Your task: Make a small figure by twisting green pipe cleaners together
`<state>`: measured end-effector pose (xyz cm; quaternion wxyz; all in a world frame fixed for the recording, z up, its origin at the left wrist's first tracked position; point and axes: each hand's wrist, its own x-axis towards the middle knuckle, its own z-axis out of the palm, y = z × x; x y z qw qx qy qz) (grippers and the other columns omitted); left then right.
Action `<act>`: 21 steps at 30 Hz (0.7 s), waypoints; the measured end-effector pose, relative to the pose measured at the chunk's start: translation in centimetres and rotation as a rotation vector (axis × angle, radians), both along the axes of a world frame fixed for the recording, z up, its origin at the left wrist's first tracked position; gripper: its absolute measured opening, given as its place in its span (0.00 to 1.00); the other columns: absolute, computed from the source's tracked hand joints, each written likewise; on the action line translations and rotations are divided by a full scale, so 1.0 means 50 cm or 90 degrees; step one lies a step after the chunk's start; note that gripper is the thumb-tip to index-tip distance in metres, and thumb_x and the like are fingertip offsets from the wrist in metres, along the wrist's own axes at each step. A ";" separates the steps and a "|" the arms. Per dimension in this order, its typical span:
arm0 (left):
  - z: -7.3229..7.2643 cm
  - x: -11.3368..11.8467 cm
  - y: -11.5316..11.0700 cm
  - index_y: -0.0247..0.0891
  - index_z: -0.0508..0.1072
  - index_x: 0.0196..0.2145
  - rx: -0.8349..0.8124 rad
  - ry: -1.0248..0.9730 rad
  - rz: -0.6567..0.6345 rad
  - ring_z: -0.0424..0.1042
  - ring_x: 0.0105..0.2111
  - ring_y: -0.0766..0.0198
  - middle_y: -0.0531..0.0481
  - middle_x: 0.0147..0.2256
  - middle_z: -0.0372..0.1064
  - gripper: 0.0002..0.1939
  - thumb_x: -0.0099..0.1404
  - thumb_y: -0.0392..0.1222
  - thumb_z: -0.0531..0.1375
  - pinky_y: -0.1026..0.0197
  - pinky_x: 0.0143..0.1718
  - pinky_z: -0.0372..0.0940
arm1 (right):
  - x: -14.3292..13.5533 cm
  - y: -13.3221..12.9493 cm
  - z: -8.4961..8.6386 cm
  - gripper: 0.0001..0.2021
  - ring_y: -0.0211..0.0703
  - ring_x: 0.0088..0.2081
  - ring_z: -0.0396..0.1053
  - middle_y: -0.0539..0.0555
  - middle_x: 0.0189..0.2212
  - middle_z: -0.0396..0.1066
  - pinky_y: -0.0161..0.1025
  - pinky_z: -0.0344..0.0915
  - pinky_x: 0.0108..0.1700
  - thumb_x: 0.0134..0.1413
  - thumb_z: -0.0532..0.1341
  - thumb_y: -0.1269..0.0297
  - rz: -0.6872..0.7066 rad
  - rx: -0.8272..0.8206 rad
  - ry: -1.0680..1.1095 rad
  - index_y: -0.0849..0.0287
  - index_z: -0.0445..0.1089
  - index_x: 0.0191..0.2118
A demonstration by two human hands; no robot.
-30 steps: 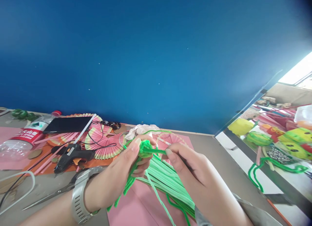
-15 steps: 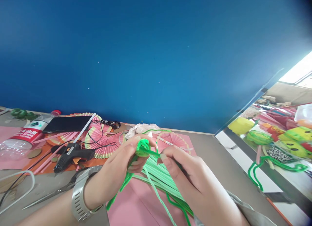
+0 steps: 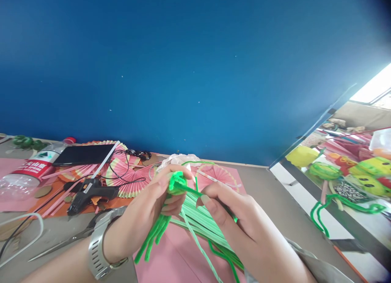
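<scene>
My left hand (image 3: 146,218), with a grey watch on its wrist, grips a coiled ball of bright green pipe cleaner (image 3: 176,183); loose green ends (image 3: 152,237) hang below the palm. My right hand (image 3: 235,222) pinches the green strand (image 3: 191,189) that runs out of the coil. Both hands hover above a bundle of light green pipe cleaners (image 3: 201,224) lying on a pink sheet (image 3: 166,260).
A black glue gun (image 3: 88,193) and scissors (image 3: 65,242) lie left on the grey table, with pink paper fans (image 3: 128,179), a phone (image 3: 82,155) and a plastic bottle (image 3: 27,171). A blue wall stands behind. Colourful craft pieces (image 3: 351,177) fill the right.
The hands and the green coil have shifted a little to the left and up. The hanging green ends have swung closer under the left palm.
</scene>
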<state>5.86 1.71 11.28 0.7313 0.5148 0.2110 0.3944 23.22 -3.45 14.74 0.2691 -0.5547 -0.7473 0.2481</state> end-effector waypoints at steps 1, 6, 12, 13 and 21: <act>0.001 0.001 0.000 0.44 0.65 0.43 0.003 -0.006 -0.004 0.48 0.25 0.67 0.55 0.26 0.49 0.19 0.70 0.50 0.39 0.62 0.26 0.47 | -0.001 0.002 -0.001 0.11 0.33 0.22 0.52 0.43 0.20 0.54 0.32 0.51 0.24 0.65 0.46 0.63 -0.001 0.006 -0.002 0.54 0.58 0.30; -0.002 0.003 -0.002 0.44 0.65 0.45 0.004 -0.006 -0.014 0.46 0.24 0.67 0.55 0.24 0.46 0.19 0.70 0.52 0.39 0.63 0.25 0.45 | -0.001 0.009 -0.003 0.12 0.34 0.22 0.51 0.43 0.20 0.53 0.32 0.51 0.23 0.65 0.46 0.63 0.003 0.030 0.007 0.55 0.57 0.29; 0.000 0.007 -0.004 0.42 0.64 0.45 -0.010 -0.018 0.007 0.48 0.23 0.67 0.55 0.23 0.49 0.20 0.70 0.52 0.39 0.64 0.24 0.49 | 0.000 0.011 -0.004 0.12 0.33 0.21 0.48 0.43 0.20 0.50 0.31 0.49 0.22 0.65 0.45 0.64 0.020 0.038 0.041 0.55 0.53 0.28; 0.001 0.007 -0.006 0.42 0.64 0.44 -0.014 -0.030 -0.001 0.48 0.23 0.68 0.55 0.23 0.49 0.20 0.70 0.52 0.38 0.65 0.25 0.50 | 0.000 0.012 -0.005 0.13 0.34 0.22 0.48 0.43 0.20 0.50 0.31 0.49 0.22 0.65 0.45 0.64 0.021 0.037 0.046 0.55 0.53 0.28; 0.001 0.007 -0.009 0.42 0.64 0.44 -0.017 -0.031 -0.019 0.49 0.23 0.68 0.55 0.25 0.49 0.20 0.69 0.53 0.39 0.65 0.26 0.51 | -0.004 0.016 -0.007 0.12 0.33 0.24 0.54 0.44 0.22 0.56 0.30 0.54 0.26 0.65 0.45 0.64 0.024 0.027 0.032 0.54 0.55 0.29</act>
